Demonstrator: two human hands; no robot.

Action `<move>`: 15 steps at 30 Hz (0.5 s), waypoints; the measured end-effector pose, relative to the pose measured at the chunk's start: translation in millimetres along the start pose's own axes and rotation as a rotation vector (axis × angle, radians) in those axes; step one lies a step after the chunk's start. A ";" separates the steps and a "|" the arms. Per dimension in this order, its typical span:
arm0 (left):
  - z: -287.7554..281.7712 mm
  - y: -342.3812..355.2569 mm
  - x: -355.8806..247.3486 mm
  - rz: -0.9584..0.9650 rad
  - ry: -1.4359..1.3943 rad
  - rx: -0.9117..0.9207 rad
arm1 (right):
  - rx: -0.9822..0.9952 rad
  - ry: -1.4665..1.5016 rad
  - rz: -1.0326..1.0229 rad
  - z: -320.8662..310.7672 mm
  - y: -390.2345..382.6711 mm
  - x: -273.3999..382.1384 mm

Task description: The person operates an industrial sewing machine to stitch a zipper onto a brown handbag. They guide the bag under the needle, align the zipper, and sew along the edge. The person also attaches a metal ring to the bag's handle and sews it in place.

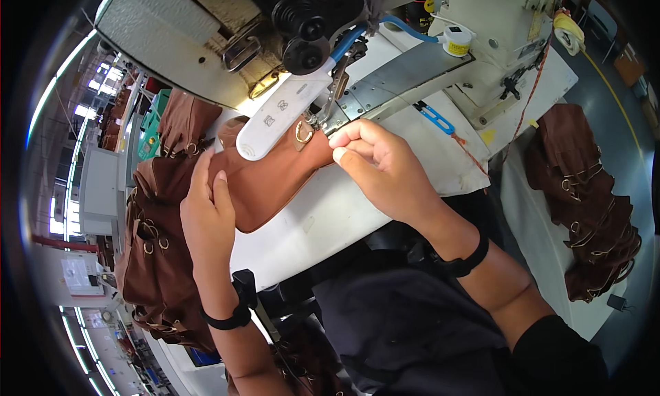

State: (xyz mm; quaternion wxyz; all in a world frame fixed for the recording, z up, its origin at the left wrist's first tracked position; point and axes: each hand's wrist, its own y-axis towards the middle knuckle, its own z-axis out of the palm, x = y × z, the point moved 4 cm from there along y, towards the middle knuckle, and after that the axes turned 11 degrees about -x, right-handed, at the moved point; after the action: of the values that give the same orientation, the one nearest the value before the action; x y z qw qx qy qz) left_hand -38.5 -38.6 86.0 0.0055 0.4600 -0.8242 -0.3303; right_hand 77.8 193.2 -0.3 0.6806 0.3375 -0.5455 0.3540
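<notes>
Frame centre: right hand [388, 172] pinched beside machine bed [405, 73], contents unclear. Left of centre: left hand [208, 224], fingers parted, brown leather [268, 190] alongside. Uneven guiding could skew it.

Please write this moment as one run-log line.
left hand: open, at brown piece | right hand: fingertips at piece's right end | sewing machine: over piece's far edge

Brown leather piece [268, 193] — gold ring [298, 131] attached — lies on white tabletop [316, 224].
</notes>
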 end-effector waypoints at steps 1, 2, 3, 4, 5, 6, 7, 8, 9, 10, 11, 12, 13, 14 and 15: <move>-0.9 -2.0 12.3 0.035 -0.029 0.010 | -0.027 -0.011 -0.032 1.0 -3.4 -1.9; -2.1 -4.7 18.5 0.069 -0.057 0.020 | -0.052 -0.021 -0.063 1.9 -5.9 -4.6; -2.9 -5.7 19.0 -0.058 -0.116 0.067 | -0.059 -0.004 -0.074 2.0 -7.2 -9.9; -2.4 -5.8 19.1 -0.057 -0.158 0.054 | -0.064 0.015 -0.084 2.4 -8.2 -17.2; -2.4 -4.8 20.9 -0.057 -0.199 0.039 | -0.067 0.035 -0.094 3.2 -8.9 -24.8; -4.4 -4.6 23.6 -0.060 -0.235 0.020 | -0.024 0.010 -0.101 5.9 -8.6 -31.3; -1.4 -5.1 28.1 -0.084 -0.226 0.023 | 0.013 -0.024 -0.112 4.8 -6.5 -38.5; -4.3 -7.2 26.8 -0.101 -0.225 0.022 | 0.051 -0.058 -0.123 4.1 -3.6 -48.0; -5.7 -5.0 18.4 -0.108 -0.242 0.028 | 0.040 0.011 -0.121 3.4 2.0 -64.7; -7.8 -6.7 15.1 -0.124 -0.248 0.031 | 0.054 -0.059 -0.177 6.6 6.7 -66.6; -11.9 -5.3 12.3 0.017 -0.253 -0.114 | 0.068 -0.127 -0.233 9.5 13.5 -66.2; -14.8 -1.8 14.9 0.068 -0.242 -0.136 | 0.080 -0.197 -0.285 12.7 18.2 -69.9; -21.3 4.9 1.2 -0.042 -0.175 -0.051 | 0.013 -0.381 -0.426 13.4 22.8 -74.8; -29.9 14.9 -8.5 -0.058 -0.175 -0.011 | 0.104 -0.257 -0.360 17.4 24.1 -76.5; -41.3 25.6 -20.1 -0.072 -0.168 0.029 | 0.194 -0.123 -0.293 22.9 25.2 -74.5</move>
State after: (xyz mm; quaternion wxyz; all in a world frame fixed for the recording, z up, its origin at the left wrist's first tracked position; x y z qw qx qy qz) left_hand -33.4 -36.4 138.2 -0.0821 0.4600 -0.8094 -0.3556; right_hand 33.4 178.5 -67.6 0.6544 0.4985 -0.4944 0.2807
